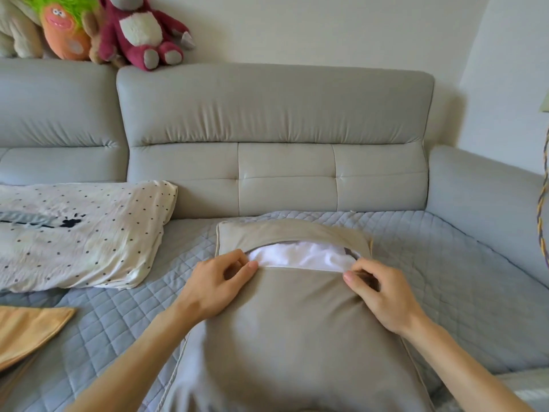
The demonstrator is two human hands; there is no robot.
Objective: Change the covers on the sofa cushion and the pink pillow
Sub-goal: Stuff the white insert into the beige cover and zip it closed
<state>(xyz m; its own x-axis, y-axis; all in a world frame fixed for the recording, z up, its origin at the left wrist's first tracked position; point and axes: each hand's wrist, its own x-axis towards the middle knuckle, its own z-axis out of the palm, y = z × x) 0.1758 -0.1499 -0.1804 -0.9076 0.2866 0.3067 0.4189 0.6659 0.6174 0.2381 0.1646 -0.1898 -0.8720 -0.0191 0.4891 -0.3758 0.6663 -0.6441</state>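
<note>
Left hand: pinches the near edge of the beige cushion cover at its opening.
Right hand: grips the same edge farther right.
White insert: shows through the gap.
Cushion: lies on the quilted sofa seat.
Polka-dot pillow: left, apart.

- Open grey quilted seat cover lay right of the taupe square cushion.
- A white dotted pillow and an orange fabric piece blocked the left.
</note>
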